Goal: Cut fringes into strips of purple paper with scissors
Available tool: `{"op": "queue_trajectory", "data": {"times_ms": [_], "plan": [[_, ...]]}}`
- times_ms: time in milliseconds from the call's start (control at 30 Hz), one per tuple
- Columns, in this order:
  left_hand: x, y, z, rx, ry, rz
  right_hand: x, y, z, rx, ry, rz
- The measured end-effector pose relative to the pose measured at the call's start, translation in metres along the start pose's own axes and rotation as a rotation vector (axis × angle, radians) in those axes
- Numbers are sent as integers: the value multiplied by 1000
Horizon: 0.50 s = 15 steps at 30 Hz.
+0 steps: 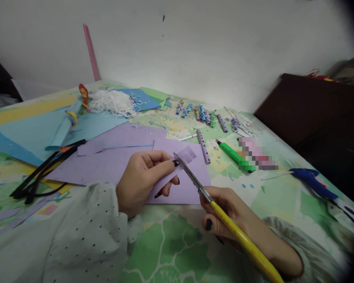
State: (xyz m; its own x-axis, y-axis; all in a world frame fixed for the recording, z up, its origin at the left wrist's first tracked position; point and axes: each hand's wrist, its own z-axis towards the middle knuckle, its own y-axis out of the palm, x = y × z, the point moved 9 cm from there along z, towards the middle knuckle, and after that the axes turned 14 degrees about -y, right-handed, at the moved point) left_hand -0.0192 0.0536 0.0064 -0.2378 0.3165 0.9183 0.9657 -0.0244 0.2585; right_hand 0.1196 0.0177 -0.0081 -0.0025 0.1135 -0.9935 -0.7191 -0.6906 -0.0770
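Purple paper strip, finely slit at its far end but apparently uncut nearer my fingers, is pinched in my left hand above the counter, while my right hand, held apart, grips yellow-handled scissors.

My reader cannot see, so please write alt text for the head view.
The right hand holds yellow-handled scissors at a fringed purple paper strip in the left hand. Purple sheets, blue paper, white string and a green cutter lie on the table.
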Motion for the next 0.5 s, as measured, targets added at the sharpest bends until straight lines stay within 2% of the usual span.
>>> {"op": "queue_trajectory", "data": {"times_ms": [333, 500], "plan": [[-1, 3, -1, -20, -13, -16, -2, 2, -1, -29, -20, 11], [0, 3, -2, -8, -15, -12, -7, 1, 0, -13, -22, -55]]}}
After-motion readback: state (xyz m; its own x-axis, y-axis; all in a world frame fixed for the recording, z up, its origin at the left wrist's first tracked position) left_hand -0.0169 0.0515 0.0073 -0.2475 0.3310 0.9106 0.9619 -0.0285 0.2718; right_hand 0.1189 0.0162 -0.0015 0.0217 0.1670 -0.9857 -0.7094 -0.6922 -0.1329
